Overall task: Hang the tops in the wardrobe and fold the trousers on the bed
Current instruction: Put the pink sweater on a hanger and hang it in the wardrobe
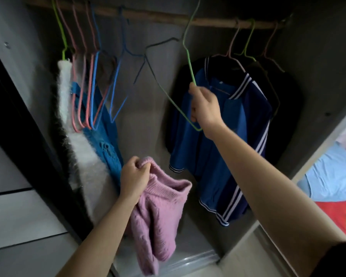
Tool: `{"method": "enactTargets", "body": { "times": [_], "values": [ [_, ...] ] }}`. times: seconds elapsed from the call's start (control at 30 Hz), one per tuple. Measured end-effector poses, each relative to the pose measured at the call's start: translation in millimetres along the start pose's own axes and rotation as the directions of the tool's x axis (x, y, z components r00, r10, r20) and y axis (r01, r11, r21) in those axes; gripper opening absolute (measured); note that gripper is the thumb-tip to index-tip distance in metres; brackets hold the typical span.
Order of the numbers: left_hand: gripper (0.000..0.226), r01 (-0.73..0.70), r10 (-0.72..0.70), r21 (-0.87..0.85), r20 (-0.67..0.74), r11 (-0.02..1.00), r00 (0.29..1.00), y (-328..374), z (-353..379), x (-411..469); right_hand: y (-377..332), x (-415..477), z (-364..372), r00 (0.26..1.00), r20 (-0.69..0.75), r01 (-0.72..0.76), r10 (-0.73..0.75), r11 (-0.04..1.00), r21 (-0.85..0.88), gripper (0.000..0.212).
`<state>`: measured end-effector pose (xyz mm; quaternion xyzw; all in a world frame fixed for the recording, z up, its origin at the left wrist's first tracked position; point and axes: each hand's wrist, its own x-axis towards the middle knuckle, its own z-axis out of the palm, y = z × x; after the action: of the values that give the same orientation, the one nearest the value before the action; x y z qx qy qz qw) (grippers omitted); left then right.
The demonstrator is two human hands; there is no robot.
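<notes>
"Sweater [158, 212], where is it?"

"Low in front of the open wardrobe [318, 56], hanging from my left hand [134, 176], whose fingers are bunched round its collar. It is on no hanger yet."

"And the right?"

"My right hand [205, 107] grips the lower corner of a green hanger [190, 62], fingers curled round the wire. Its hook runs out of the top of the view, so I cannot tell whether it is on the rail [148, 16]."

"How far along are we?"

"Part way through the tops, by my reckoning. A white top [82, 156] and a blue knit [106, 140] hang at the left, and a jersey [214, 136] and a dark garment [284, 92] at the right. Bare hangers [92, 86] crowd the left and middle of the rail. The sweater has yet to go onto the hanger and up. There are no trousers in view. I see only a corner of the bed [332, 176] at the right edge, so I'd judge the folding is all yet to do, though I cannot confirm it."
</notes>
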<state>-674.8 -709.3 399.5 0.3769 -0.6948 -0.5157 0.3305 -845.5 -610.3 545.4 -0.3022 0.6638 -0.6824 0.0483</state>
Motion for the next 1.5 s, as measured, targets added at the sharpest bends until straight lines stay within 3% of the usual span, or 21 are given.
{"method": "enactTargets", "body": {
  "times": [0.1,0.23,0.33,0.5,0.67,0.93,1.1,1.5],
  "values": [
    [0.022,-0.01,0.011,-0.027,0.006,1.0,1.0,-5,8,-6,72,-67,-26,0.99,-0.103,0.062,-0.098,0.949,-0.308,0.041],
    [0.019,-0.003,0.002,0.024,0.067,1.0,0.998,-19,24,-22,149,-151,-73,0.992,-0.049,-0.125,0.115,0.877,-0.465,0.023],
    [0.015,-0.011,0.006,0.054,0.104,0.998,0.995,-25,38,-37,166,-172,-95,0.988,-0.042,-0.149,0.15,0.829,-0.54,0.01],
    [0.01,-0.011,-0.003,0.104,0.129,0.995,0.992,-32,46,-54,162,-216,-127,0.976,-0.183,-0.183,0.115,0.892,-0.414,0.034],
    [0.007,0.023,-0.035,0.147,0.081,0.989,0.996,-30,55,-70,150,-255,-150,0.973,-0.081,-0.225,0.215,0.961,-0.162,0.021],
    [0.011,0.12,-0.117,0.091,-0.039,0.989,0.992,-47,67,-89,129,-281,-206,0.967,0.177,-0.082,0.185,0.879,-0.471,0.031],
    [0.014,0.07,-0.053,0.218,-0.084,0.973,0.995,-35,72,-105,120,-277,-227,0.918,0.326,-0.017,0.227,0.843,-0.538,0.044],
    [0.014,0.034,-0.013,0.234,-0.091,0.972,0.996,-19,78,-106,79,-248,-244,0.92,0.361,0.078,0.153,0.832,-0.55,0.046]
  ]
}}
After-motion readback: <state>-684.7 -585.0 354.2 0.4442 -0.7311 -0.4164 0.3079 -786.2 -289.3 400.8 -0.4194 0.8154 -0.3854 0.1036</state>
